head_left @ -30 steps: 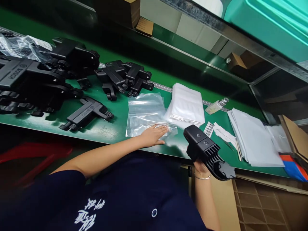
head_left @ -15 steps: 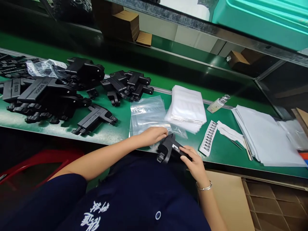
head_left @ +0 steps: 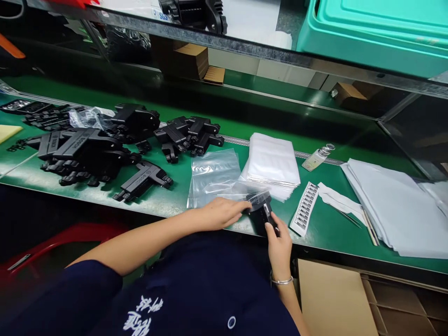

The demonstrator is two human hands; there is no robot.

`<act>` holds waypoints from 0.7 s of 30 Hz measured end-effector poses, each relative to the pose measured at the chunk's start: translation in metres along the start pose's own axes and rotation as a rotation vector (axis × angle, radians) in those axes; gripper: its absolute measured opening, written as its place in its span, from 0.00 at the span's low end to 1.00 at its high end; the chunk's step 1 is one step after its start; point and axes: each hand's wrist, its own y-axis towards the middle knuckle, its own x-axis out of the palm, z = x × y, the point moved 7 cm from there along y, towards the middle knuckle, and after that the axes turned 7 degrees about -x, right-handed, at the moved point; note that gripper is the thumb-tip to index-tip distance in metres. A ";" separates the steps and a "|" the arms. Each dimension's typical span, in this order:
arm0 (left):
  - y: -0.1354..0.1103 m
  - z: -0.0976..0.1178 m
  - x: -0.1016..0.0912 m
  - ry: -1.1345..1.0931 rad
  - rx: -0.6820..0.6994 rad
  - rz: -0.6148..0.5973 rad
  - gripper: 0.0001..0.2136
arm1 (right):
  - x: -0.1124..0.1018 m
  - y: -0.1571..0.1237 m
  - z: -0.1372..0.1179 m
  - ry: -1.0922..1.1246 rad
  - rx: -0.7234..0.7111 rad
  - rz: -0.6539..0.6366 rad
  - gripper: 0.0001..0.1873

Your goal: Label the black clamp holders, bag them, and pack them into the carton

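My right hand (head_left: 278, 242) grips a black plastic part (head_left: 259, 211) at the near edge of the green table (head_left: 175, 196). The part's far end lies in the mouth of a clear plastic bag (head_left: 217, 179) spread flat on the table. My left hand (head_left: 220, 212) rests on the bag's near edge, its fingers pinching the opening beside the part. A stack of white bags (head_left: 272, 161) lies just right of the clear bag.
Piles of black plastic parts (head_left: 87, 149) (head_left: 191, 133) cover the table's left and middle. A label strip (head_left: 305, 201), a small bottle (head_left: 318, 157) and stacked white sheets (head_left: 392, 205) lie to the right. A cardboard divider box (head_left: 367, 303) stands below the table edge. A teal bin (head_left: 378, 28) sits on the shelf.
My right hand brought the black part from the right, low by the table edge, up to the clear bag. My left hand went from flat on the bag to pinching its opening.
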 end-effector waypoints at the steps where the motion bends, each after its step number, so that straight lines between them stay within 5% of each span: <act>1: 0.003 0.001 -0.001 0.006 -0.003 0.013 0.16 | 0.000 0.000 -0.002 -0.017 -0.033 0.003 0.21; 4: 0.018 0.016 0.001 0.029 0.023 0.092 0.15 | 0.012 -0.001 -0.017 -0.033 -0.213 -0.087 0.18; 6: 0.024 0.039 0.010 0.054 0.189 0.058 0.12 | 0.022 0.002 -0.022 0.039 -0.247 -0.170 0.16; 8: 0.019 0.062 0.022 0.082 0.406 -0.030 0.10 | 0.026 0.007 -0.014 0.125 -0.150 -0.195 0.17; 10: 0.011 0.063 0.022 0.104 0.448 -0.030 0.10 | 0.022 0.012 0.004 0.188 0.026 -0.146 0.20; 13: 0.005 0.019 -0.005 0.060 0.092 0.147 0.14 | 0.000 0.015 0.031 0.228 0.203 -0.032 0.26; 16: -0.010 -0.035 -0.034 -0.108 -0.292 0.268 0.15 | -0.030 0.018 0.039 0.176 0.167 -0.021 0.25; 19: -0.021 -0.058 -0.044 -0.311 -0.425 0.284 0.13 | -0.041 0.024 0.027 0.187 0.070 -0.196 0.21; 21: -0.023 -0.057 -0.044 -0.405 -0.424 0.265 0.12 | -0.028 0.027 0.008 0.283 0.010 -0.412 0.20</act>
